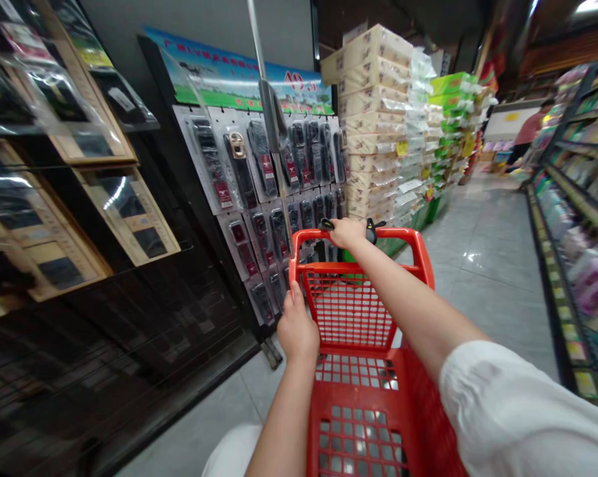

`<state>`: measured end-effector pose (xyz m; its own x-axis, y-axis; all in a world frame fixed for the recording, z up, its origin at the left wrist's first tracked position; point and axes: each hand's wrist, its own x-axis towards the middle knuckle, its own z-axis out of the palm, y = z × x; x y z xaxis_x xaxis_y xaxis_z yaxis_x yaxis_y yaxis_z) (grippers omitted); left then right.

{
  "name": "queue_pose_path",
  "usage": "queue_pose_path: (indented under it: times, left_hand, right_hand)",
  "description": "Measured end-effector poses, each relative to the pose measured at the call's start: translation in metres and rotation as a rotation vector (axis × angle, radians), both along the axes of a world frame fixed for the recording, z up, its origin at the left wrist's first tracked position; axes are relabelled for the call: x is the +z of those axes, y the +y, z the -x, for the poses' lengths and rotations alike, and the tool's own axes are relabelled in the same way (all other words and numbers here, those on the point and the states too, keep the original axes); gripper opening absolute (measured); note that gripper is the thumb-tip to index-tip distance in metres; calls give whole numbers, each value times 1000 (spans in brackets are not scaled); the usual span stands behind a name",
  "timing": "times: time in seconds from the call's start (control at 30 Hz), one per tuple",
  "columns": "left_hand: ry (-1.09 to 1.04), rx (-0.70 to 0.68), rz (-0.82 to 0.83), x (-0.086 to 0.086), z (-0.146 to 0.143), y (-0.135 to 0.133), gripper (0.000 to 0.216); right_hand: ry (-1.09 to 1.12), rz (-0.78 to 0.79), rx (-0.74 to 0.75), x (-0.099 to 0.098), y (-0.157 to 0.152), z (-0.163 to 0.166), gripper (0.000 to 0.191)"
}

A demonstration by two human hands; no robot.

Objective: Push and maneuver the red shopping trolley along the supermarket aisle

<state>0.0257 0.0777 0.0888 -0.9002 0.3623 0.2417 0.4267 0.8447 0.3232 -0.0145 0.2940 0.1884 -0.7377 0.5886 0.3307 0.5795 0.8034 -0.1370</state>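
A red plastic shopping cart [349, 394] with a grid floor and grid end panel stands in front of me. My left hand [299, 330] is closed around the left side rim, its thumb pointing up along the edge. Farther off, my right hand [349, 233] lies closed over the red top bar at the far end. A black fitting [371, 232] shows beside its fingers; its kind is unclear. From the cart's left corner a thin metal pole [282, 182] with a grey sleeve [274, 118] rises past the top of the picture.
Packaged belts [237, 169] hang on a display to the left, near boxed goods [142, 218] on a dark rack. Stacked cartons [373, 126] and green boxes [448, 99] line the aisle. Shelves [577, 199] stand right of the tiled floor [488, 265]; a person [528, 129] is far back.
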Motion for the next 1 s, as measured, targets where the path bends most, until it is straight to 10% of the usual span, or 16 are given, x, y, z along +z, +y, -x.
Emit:
queue_pose_path:
  times: [0.57, 1.0]
  left_hand:
    - [-20, 12, 28, 0, 0, -2, 69]
    - [-28, 59, 13, 0, 3, -8, 65]
  right_hand:
    - [135, 37, 522, -33, -56, 57, 58]
    - [150, 261, 360, -51, -81, 25, 54]
